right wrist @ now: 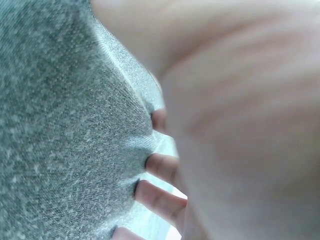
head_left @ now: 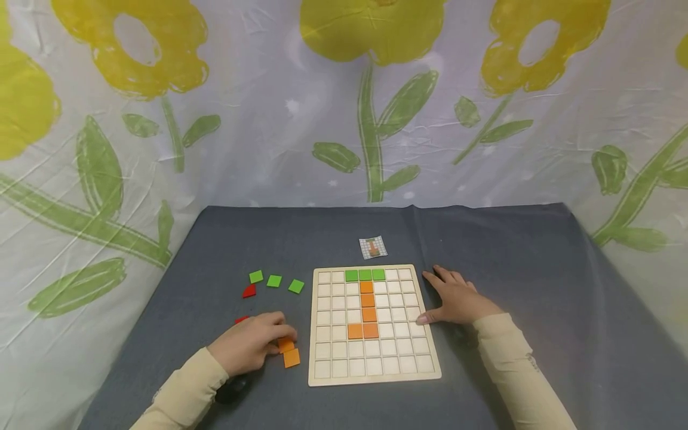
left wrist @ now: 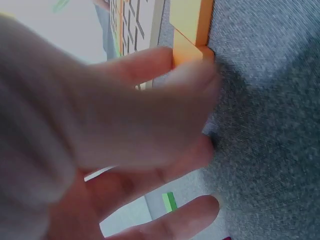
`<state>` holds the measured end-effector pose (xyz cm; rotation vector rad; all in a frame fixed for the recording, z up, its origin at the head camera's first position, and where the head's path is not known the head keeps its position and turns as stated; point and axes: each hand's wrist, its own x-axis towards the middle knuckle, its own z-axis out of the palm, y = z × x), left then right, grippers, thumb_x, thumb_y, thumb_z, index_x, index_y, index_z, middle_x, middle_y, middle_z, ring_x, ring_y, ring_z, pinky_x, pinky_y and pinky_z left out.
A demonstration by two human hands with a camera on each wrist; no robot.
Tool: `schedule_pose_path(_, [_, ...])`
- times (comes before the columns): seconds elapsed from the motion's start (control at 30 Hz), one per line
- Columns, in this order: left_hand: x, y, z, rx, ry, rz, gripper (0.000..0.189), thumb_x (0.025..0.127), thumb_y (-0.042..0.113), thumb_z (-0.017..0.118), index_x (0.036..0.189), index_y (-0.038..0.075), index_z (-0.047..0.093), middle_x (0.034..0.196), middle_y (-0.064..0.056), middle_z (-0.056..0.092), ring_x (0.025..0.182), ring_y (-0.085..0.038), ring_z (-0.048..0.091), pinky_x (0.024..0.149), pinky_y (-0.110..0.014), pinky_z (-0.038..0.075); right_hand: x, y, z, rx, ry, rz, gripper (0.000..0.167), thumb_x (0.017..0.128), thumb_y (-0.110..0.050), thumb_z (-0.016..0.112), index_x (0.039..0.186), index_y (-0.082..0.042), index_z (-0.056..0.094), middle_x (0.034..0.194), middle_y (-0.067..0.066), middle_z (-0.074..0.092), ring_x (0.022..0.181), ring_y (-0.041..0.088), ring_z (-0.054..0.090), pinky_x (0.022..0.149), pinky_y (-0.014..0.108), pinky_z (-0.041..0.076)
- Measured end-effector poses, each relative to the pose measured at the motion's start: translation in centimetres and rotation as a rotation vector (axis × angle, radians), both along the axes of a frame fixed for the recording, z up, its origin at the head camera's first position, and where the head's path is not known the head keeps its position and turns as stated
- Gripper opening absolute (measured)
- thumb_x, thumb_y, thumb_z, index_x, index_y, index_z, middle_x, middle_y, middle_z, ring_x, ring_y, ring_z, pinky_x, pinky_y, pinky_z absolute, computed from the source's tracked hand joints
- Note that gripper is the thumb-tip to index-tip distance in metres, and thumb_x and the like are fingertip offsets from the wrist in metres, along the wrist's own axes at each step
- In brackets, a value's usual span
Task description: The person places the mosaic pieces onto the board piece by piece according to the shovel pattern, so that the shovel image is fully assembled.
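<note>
Pale sleeves [head_left: 507, 352] are nearest. The left hand [head_left: 252, 343] pinches an orange tile [head_left: 286, 344] with thumb and pointer finger, and another orange tile [head_left: 291, 358] touches it. Just beside them lies a white board [head_left: 376, 379] with green squares [head_left: 365, 275] and orange squares [head_left: 369, 314]. The right hand [head_left: 459, 301] spreads its fingers apart, thumb on the board's edge. Farther off are green tiles [head_left: 274, 281], then a small picture card [head_left: 373, 247].

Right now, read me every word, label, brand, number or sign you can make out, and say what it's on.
No text can be read in any view.
Right sleeve: small dark marks, too small to tell if they're lettering.
Left sleeve: faint marks, also unreadable.
Card: a tiny coloured grid; any print is too small to read.
Board and orange tiles: no lettering visible.
</note>
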<state>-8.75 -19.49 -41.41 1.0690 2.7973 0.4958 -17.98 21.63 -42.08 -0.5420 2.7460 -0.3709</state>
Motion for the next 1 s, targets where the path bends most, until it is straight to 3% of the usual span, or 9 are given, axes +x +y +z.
schedule_pose_path(0.3, [0.19, -0.51, -0.35, -0.013, 0.028, 0.081, 0.032, 0.073, 0.013, 0.082, 0.1, 0.018, 0.067, 0.088, 0.008, 0.053, 0.075, -0.005, 0.051, 0.067, -0.025, 0.048, 0.03, -0.19, 0.11, 0.013, -0.002, 0.001, 0.111, 0.068, -0.068, 0.071, 0.151, -0.007, 0.028, 0.155, 0.025, 0.02, 0.139, 0.047, 0.021, 0.103, 0.067, 0.026])
schedule_pose_path(0.43, [0.27, -0.52, -0.54, -0.027, 0.037, 0.083, 0.034, 0.072, 0.02, 0.084, 0.102, 0.018, 0.067, 0.091, 0.008, 0.053, 0.078, -0.004, 0.05, 0.068, -0.025, 0.048, 0.01, -0.15, 0.1, 0.01, -0.004, -0.003, 0.111, 0.068, -0.068, 0.071, 0.151, -0.007, 0.028, 0.155, 0.024, 0.02, 0.139, 0.047, 0.021, 0.104, 0.066, 0.025])
schedule_pose_path(0.67, [0.25, -0.52, -0.55, 0.003, 0.036, 0.057, 0.028, 0.074, 0.015, 0.082, 0.098, 0.017, 0.068, 0.089, 0.009, 0.053, 0.076, -0.005, 0.051, 0.067, -0.024, 0.048, -0.06, -0.16, -0.04, 0.012, 0.005, -0.007, 0.112, 0.067, -0.068, 0.071, 0.15, -0.007, 0.028, 0.154, 0.025, 0.02, 0.138, 0.047, 0.022, 0.103, 0.066, 0.027])
schedule_pose_path(1.0, [-0.07, 0.01, 0.04, -0.009, 0.033, 0.087, 0.024, 0.076, 0.018, 0.081, 0.097, 0.017, 0.069, 0.087, 0.009, 0.056, 0.07, -0.003, 0.05, 0.062, -0.022, 0.046, -0.06, -0.02, -0.13, 0.009, 0.003, -0.009, 0.112, 0.067, -0.068, 0.071, 0.15, -0.007, 0.028, 0.155, 0.024, 0.02, 0.138, 0.046, 0.022, 0.104, 0.065, 0.026])
